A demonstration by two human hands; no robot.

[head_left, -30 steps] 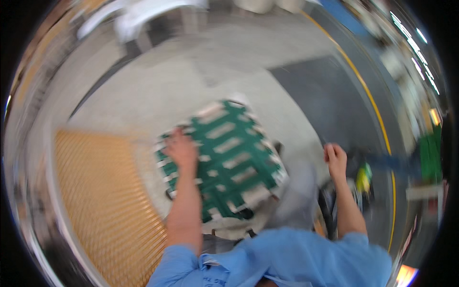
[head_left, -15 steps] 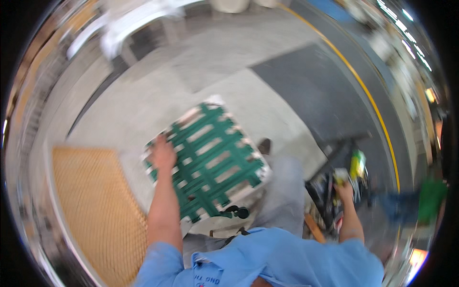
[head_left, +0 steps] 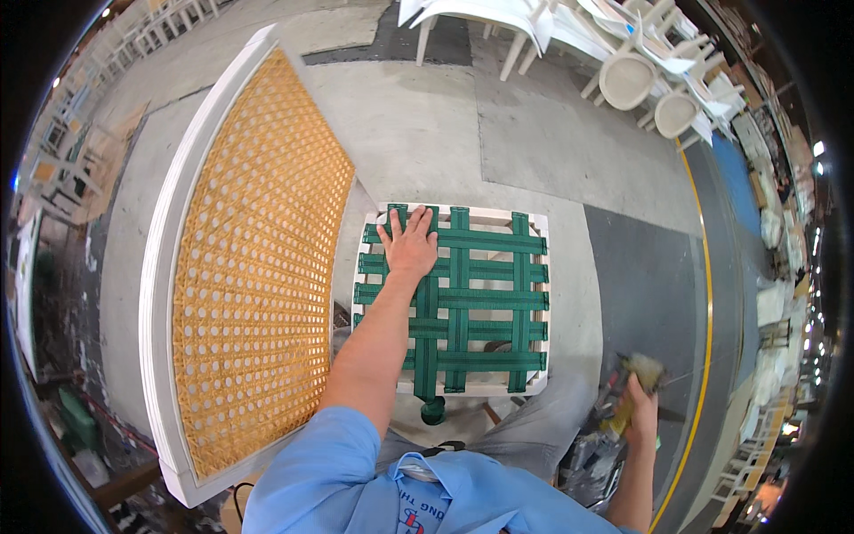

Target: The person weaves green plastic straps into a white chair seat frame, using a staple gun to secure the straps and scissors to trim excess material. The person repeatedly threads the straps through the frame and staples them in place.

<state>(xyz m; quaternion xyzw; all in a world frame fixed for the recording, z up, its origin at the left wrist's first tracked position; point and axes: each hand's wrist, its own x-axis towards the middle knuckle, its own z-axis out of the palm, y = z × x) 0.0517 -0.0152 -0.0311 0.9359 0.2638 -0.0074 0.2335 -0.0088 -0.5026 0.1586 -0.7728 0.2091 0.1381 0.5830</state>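
A white chair frame's seat (head_left: pixel 541 307) lies before me, crossed by woven green webbing straps (head_left: pixel 485 298). My left hand (head_left: pixel 412 245) rests flat on the straps at the seat's far left corner, fingers spread. One strap runs over the near edge to a small green webbing roll (head_left: pixel 432 410). Off to the right, beside my knee, my right hand (head_left: pixel 640 411) is closed around a yellowish hand tool (head_left: pixel 642 367). That tool is smeared by motion, so its exact kind is unclear. To the seat's left stands the chair's woven cane back (head_left: pixel 258 276) in its white frame.
A dark holder with assorted items (head_left: pixel 592 463) sits low beside my right leg. White chairs (head_left: pixel 627 80) are grouped at the far right. A yellow floor line (head_left: pixel 709 303) runs along the right side. More chair frames (head_left: pixel 67 169) stand at far left.
My view has turned, so the chair now appears squarer. My right hand has lifted the yellowish tool out of the dark holder. My left hand stays on the seat's far left corner.
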